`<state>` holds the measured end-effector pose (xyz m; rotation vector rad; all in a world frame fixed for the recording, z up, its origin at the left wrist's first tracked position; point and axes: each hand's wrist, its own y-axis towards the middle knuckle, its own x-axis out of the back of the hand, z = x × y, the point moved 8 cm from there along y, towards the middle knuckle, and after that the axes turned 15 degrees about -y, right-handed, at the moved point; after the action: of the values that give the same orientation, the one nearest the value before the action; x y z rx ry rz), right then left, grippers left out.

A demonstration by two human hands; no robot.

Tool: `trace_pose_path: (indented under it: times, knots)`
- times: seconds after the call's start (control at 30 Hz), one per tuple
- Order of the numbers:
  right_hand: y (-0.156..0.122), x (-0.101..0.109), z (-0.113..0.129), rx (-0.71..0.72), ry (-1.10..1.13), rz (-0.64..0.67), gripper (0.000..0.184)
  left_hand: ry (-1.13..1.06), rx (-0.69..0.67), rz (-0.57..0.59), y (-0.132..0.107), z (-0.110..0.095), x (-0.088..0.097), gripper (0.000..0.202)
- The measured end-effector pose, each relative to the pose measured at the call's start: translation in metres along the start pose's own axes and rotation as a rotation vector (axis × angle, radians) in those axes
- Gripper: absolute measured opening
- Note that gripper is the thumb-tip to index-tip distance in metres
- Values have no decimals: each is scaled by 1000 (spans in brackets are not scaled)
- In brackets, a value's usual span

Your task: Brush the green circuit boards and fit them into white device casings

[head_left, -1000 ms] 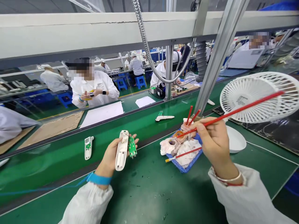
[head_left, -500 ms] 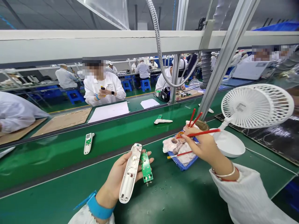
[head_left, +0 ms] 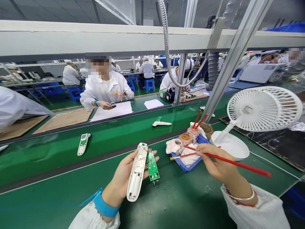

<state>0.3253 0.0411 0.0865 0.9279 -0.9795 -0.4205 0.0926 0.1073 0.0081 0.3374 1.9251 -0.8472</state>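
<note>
In my left hand [head_left: 124,175] lies a white plastic housing half [head_left: 137,171], its inner side facing up. A green circuit board [head_left: 152,167] hangs beside it on thin wires, resting against my fingers. My right hand [head_left: 219,162] pinches a thin red brush [head_left: 238,163], its tip pointing left over the blue tray [head_left: 184,168]. Inside that tray stand small jars, one with an orange rim [head_left: 186,137], and crumpled white cloth [head_left: 190,157]. A second red stick with a yellow end [head_left: 175,158] lies across the tray, and more red sticks [head_left: 197,118] stand in a jar.
A white fan [head_left: 245,109] stands right of the tray, beside a slanted metal post [head_left: 238,57]. On the green conveyor belt [head_left: 119,136] lie white housings with boards [head_left: 84,144]. Across the belt a co-worker [head_left: 106,86] handles a small dark part. A flexible metal hose [head_left: 166,47] hangs overhead.
My right hand has drawn the red brush back toward me and to the right, away from the jars. Housings on the belt have shifted left. The co-worker opposite has lowered a hand.
</note>
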Motion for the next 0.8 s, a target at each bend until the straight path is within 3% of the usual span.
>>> trace_pose_path:
  times: [0.27, 0.43, 0.5, 0.57, 0.67, 0.8]
  knots:
    - [-2, 2, -6, -118, -23, -105, 14, -1, 15, -41, 4, 5, 0, 43]
    - [-6, 16, -8, -372, -256, -219, 11, 2, 12, -16, 5, 5, 1, 40]
    - [-7, 25, -1, -436, -170, -320, 15, 8, 15, -14, 6, 6, 2, 39]
    - [-5, 29, 13, -398, 53, -414, 18, 10, 21, -9, 7, 8, 2, 38]
    - [5, 10, 35, -296, 313, -309, 22, 0, 28, -3, 10, 11, 0, 36]
    - [11, -23, 48, -266, 345, -128, 23, -5, 43, 43, 12, 14, -4, 33]
